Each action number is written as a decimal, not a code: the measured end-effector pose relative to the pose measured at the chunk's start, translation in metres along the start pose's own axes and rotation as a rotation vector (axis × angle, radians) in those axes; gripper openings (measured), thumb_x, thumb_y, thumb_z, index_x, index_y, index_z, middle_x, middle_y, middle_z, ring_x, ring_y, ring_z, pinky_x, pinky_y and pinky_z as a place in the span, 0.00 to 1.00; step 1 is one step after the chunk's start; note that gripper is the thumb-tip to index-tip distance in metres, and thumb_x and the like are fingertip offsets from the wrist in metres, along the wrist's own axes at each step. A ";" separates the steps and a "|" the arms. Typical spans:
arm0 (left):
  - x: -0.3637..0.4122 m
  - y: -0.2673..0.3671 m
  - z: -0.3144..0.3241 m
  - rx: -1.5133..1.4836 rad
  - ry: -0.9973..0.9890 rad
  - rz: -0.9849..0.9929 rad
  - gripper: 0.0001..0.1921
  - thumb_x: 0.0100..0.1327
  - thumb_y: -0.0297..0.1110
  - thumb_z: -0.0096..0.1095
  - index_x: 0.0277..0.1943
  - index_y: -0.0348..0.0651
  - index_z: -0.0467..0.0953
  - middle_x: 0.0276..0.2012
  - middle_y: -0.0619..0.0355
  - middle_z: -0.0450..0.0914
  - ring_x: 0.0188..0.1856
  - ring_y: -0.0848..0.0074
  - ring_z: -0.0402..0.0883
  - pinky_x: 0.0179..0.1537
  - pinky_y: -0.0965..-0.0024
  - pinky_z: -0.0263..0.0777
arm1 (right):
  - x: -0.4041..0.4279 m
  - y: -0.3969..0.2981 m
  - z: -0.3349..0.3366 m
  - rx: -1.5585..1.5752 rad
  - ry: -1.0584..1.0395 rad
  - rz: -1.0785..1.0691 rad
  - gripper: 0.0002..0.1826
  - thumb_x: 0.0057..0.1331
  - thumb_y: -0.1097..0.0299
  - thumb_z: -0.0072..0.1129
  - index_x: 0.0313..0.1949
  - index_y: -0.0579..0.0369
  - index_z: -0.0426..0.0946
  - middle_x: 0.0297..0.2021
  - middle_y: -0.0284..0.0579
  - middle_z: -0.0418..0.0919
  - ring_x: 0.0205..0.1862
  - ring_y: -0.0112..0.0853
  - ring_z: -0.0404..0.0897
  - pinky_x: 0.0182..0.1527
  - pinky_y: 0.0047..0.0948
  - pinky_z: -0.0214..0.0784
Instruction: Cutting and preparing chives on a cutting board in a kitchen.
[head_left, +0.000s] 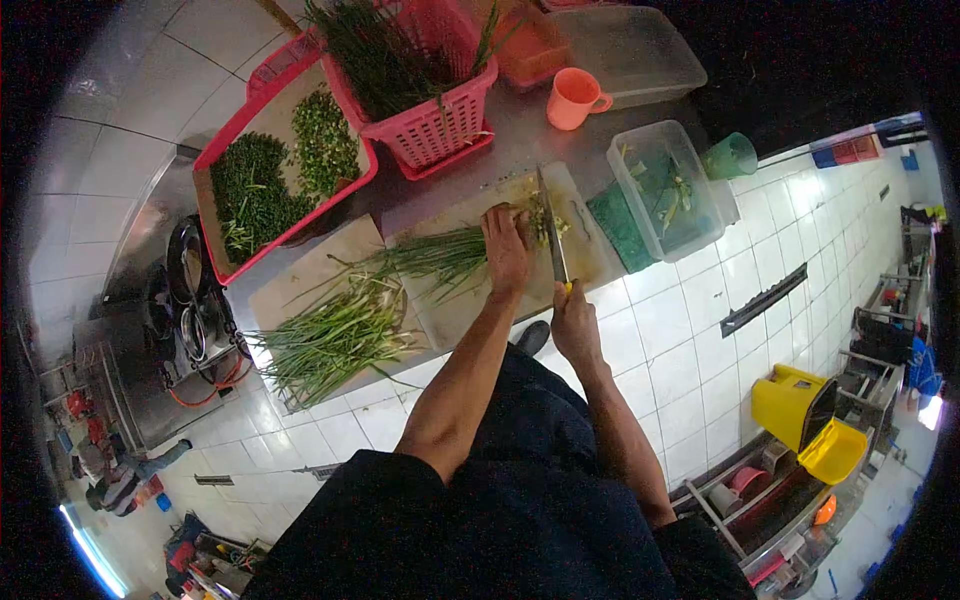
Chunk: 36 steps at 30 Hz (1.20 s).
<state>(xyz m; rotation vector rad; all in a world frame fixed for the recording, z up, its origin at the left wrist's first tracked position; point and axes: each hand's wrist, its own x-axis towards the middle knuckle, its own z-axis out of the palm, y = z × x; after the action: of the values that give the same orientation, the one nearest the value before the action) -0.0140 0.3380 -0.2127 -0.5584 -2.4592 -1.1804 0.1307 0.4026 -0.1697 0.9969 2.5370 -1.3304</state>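
My left hand (505, 244) presses a bunch of green onions (448, 253) onto a pale cutting board (592, 259). Their long leaves trail out to the left of that hand. In my right hand (574, 315) is a kitchen knife (553, 232), gripped by its handle, which shows some yellow. The blade points away from me and lies just right of my left fingers. Small chopped pieces (538, 217) are scattered around the blade. A larger pile of whole green onions (337, 330) rests on the left, partly over a second board (300, 277).
A pink-rimmed tray (300, 225) holds chopped greens in heaps. Behind the boards stands a pink basket (442, 127) of long greens. An orange mug (576, 99), a clear container (671, 225) with scraps, a green cup (731, 156) and a green cloth (622, 225) sit rightward.
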 end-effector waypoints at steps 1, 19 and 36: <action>0.002 -0.002 -0.005 -0.097 -0.010 -0.002 0.09 0.65 0.26 0.57 0.46 0.36 0.70 0.46 0.43 0.72 0.51 0.50 0.70 0.55 0.49 0.64 | 0.000 -0.001 -0.007 0.011 0.010 -0.026 0.20 0.76 0.56 0.43 0.51 0.63 0.63 0.25 0.73 0.77 0.30 0.67 0.78 0.28 0.61 0.67; -0.048 -0.002 -0.094 0.439 -0.611 0.180 0.36 0.60 0.47 0.67 0.69 0.42 0.65 0.63 0.48 0.62 0.67 0.54 0.61 0.64 0.46 0.59 | -0.029 0.026 -0.005 -0.205 0.019 -0.177 0.16 0.74 0.57 0.45 0.47 0.59 0.64 0.24 0.69 0.78 0.29 0.66 0.77 0.32 0.64 0.68; -0.050 0.012 -0.077 0.332 -0.307 0.177 0.27 0.60 0.43 0.67 0.60 0.44 0.73 0.55 0.52 0.68 0.61 0.55 0.65 0.60 0.45 0.59 | -0.023 0.030 0.008 -0.163 0.111 -0.268 0.14 0.74 0.60 0.47 0.45 0.60 0.64 0.24 0.69 0.77 0.29 0.67 0.77 0.29 0.64 0.65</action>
<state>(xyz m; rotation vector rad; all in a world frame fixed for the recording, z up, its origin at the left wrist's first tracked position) 0.0458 0.2738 -0.1836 -0.8886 -2.7106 -0.6365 0.1648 0.3967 -0.1869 0.7400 2.8913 -1.1280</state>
